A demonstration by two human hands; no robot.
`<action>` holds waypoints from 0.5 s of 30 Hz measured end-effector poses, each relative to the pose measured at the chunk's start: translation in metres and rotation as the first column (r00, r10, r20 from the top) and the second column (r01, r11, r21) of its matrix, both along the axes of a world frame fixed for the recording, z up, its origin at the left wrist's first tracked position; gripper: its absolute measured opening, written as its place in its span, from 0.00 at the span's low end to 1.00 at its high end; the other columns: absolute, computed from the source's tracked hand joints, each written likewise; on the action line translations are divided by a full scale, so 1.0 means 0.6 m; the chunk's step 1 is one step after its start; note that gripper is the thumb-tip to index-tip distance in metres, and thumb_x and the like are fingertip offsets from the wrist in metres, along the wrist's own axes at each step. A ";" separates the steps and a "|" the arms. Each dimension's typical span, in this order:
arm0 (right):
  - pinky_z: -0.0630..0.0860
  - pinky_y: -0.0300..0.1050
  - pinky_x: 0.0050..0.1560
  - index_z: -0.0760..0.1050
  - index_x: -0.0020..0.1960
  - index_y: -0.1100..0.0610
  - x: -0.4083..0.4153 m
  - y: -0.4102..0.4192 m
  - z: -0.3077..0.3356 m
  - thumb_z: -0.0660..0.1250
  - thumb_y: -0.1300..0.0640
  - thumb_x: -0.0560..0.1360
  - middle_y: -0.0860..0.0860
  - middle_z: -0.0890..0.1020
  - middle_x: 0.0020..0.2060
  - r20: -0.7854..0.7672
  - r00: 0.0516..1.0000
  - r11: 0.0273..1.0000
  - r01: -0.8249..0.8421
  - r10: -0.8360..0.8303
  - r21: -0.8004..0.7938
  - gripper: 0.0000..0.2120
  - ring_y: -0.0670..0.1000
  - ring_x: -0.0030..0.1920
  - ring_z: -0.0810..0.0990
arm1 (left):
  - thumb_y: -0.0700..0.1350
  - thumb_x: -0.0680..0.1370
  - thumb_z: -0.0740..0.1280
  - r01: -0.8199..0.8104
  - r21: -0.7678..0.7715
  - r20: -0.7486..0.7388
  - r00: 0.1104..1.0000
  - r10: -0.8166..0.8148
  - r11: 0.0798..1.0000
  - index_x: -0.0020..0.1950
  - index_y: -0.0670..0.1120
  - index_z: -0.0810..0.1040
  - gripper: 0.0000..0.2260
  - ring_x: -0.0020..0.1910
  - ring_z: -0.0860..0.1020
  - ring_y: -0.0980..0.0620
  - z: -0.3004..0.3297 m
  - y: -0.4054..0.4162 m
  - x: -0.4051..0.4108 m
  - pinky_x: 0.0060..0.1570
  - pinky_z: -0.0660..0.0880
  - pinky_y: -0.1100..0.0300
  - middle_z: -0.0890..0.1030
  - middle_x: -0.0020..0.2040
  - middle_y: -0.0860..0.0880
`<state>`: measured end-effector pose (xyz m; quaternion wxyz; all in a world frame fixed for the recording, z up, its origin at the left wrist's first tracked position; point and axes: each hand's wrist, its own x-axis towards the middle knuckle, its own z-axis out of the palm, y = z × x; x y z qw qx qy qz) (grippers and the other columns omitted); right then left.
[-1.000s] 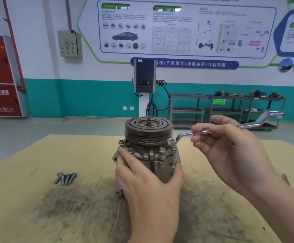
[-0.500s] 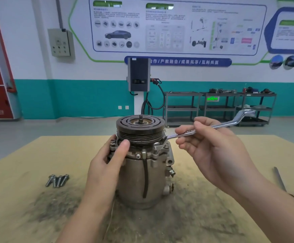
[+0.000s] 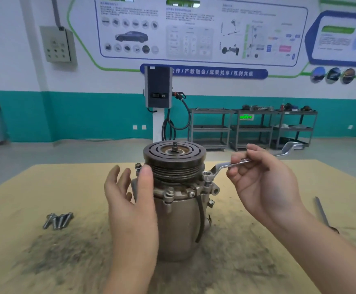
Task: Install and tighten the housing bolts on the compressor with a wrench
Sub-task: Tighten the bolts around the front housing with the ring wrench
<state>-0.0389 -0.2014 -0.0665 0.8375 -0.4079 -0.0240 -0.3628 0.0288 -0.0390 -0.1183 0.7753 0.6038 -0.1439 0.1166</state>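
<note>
Pinching the wrench [image 3: 234,164] in my right hand [image 3: 264,179], left hand [image 3: 130,194] open beside the compressor [image 3: 179,209]: unbraced, it may tip.

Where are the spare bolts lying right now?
In the head view, the loose bolts lie bunched on the tan table, left of the compressor and beyond the left hand.

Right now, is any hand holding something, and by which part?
The right hand pinches the wrench near the middle of its handle. The left hand holds nothing; its fingers are open beside the compressor.
</note>
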 end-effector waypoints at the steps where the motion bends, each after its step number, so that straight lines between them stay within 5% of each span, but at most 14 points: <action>1: 0.74 0.40 0.26 0.67 0.47 0.59 0.000 -0.001 0.002 0.52 0.67 0.79 0.57 0.78 0.27 0.012 1.000 1.000 -0.012 0.011 0.025 0.07 0.51 0.26 0.76 | 0.76 0.64 0.65 0.061 0.067 0.008 0.998 -0.061 0.996 0.75 0.60 0.59 0.44 0.64 0.68 0.69 0.001 0.006 0.011 0.63 0.64 0.67 0.69 0.65 0.69; 4: 0.74 0.41 0.27 0.67 0.48 0.59 0.001 -0.005 0.004 0.52 0.67 0.80 0.57 0.78 0.27 0.000 1.000 0.999 0.020 -0.020 -0.032 0.07 0.52 0.26 0.76 | 0.78 0.52 0.70 0.240 0.252 0.034 0.966 -0.257 0.937 0.76 0.61 0.58 0.56 0.63 0.71 0.71 -0.005 0.021 0.041 0.67 0.64 0.60 0.72 0.64 0.71; 7: 0.73 0.42 0.27 0.65 0.49 0.59 0.006 -0.014 -0.002 0.51 0.67 0.80 0.58 0.78 0.28 -0.018 0.996 0.992 0.080 -0.082 -0.101 0.07 0.54 0.25 0.74 | 0.71 0.53 0.77 0.323 0.288 0.105 0.925 -0.365 0.902 0.62 0.71 0.69 0.39 0.57 0.79 0.63 -0.007 0.023 0.066 0.63 0.72 0.53 0.81 0.58 0.64; 10: 0.73 0.42 0.26 0.65 0.48 0.59 0.007 -0.015 -0.003 0.51 0.68 0.80 0.58 0.78 0.28 -0.031 0.996 0.993 0.081 -0.084 -0.087 0.07 0.54 0.25 0.74 | 0.70 0.52 0.79 0.343 0.328 0.124 0.908 -0.400 0.880 0.63 0.68 0.70 0.41 0.59 0.79 0.58 -0.009 0.026 0.072 0.64 0.73 0.49 0.81 0.60 0.60; 13: 0.73 0.41 0.26 0.64 0.47 0.58 0.010 -0.008 -0.012 0.51 0.69 0.79 0.57 0.78 0.26 -0.001 0.994 0.994 0.110 -0.110 -0.014 0.08 0.52 0.24 0.73 | 0.67 0.58 0.75 0.294 0.355 0.133 0.924 -0.359 0.888 0.58 0.72 0.72 0.30 0.57 0.79 0.63 -0.009 0.028 0.069 0.58 0.75 0.63 0.80 0.57 0.64; 15: 0.72 0.41 0.27 0.63 0.47 0.57 0.010 0.003 -0.025 0.52 0.69 0.77 0.56 0.79 0.26 0.078 0.973 0.973 0.222 -0.217 -0.059 0.08 0.53 0.24 0.74 | 0.75 0.61 0.67 0.303 0.293 0.112 0.931 -0.347 0.907 0.60 0.69 0.74 0.28 0.57 0.77 0.67 0.001 0.027 0.066 0.54 0.73 0.71 0.80 0.56 0.67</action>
